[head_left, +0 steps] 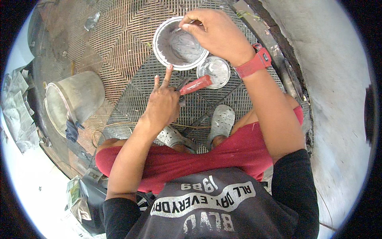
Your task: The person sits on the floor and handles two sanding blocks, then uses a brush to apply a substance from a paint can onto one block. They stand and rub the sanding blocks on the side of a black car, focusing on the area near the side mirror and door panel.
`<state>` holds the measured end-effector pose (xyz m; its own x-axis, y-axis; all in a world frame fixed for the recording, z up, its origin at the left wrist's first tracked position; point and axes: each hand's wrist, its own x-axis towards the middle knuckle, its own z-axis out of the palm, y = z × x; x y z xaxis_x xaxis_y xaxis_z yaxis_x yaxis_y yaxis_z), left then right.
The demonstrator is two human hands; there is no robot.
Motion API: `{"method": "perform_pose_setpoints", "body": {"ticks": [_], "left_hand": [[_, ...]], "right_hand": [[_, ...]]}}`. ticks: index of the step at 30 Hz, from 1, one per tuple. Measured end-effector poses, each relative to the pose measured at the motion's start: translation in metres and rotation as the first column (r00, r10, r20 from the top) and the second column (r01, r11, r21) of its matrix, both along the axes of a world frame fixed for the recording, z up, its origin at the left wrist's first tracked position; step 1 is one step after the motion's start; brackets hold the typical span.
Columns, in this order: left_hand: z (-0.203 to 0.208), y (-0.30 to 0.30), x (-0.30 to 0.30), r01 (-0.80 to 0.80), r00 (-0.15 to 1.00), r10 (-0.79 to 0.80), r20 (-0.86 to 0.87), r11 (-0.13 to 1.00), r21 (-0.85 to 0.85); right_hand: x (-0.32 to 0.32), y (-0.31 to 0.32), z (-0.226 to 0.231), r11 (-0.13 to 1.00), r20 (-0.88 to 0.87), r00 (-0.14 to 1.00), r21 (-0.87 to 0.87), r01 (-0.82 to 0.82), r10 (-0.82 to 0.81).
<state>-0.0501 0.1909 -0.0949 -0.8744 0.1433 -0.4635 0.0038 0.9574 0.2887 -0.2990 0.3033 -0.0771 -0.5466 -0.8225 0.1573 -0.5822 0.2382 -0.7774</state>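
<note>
Right hand (217, 36) reaches over the far right rim of the grey-smeared tub (164, 43), so the tub lies just left; its fingertips pinch a thin tool (176, 30), mostly hidden. Left hand (163, 104), nearer side, curls around a red-handled tool (195, 85) pointing rightward, one outstretched finger touching the rim.

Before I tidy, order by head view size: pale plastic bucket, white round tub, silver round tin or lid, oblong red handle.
1. Pale bucket and white tub: too alike to rank.
2. Tin or lid.
3. Red handle.
</note>
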Motion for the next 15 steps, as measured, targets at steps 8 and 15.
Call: {"method": "perform_pose_setpoints", "body": {"ticks": [8,15], "left_hand": [[0.001,0.002,-0.003,0.017,0.998,-0.019,-0.053,0.999,-0.043],[-0.001,-0.001,-0.003,-0.016,1.0,0.015,0.026,0.999,0.039]], "right_hand": [[0.01,0.002,-0.02,1.0,0.0,1.0,0.011,-0.025,0.025],[0.029,-0.001,-0.048,0.996,-0.091,0.994,0.068,-0.052,0.058]]}}
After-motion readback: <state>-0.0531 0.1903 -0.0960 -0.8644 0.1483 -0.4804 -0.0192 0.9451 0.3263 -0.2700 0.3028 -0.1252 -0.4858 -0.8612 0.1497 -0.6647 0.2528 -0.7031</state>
